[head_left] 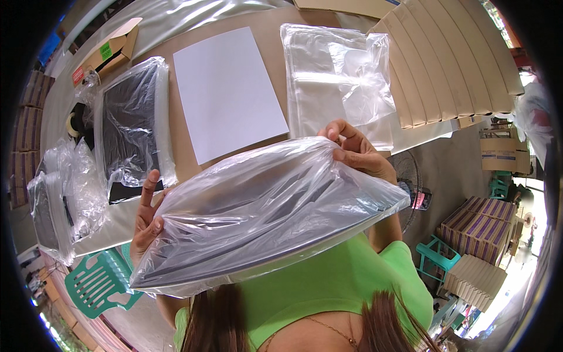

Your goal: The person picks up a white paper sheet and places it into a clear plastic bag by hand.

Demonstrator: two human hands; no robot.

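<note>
Right hand pinches a clear plastic bag at its edge, left hand grips the other end, forefinger raised. Dark flat panel inside, person's side of white sheet.

On the bench, a sheet has one wrapped panel to its left and plastic bags to its right. Cartons are farther right of the sheet; before it, the held bag.
</note>
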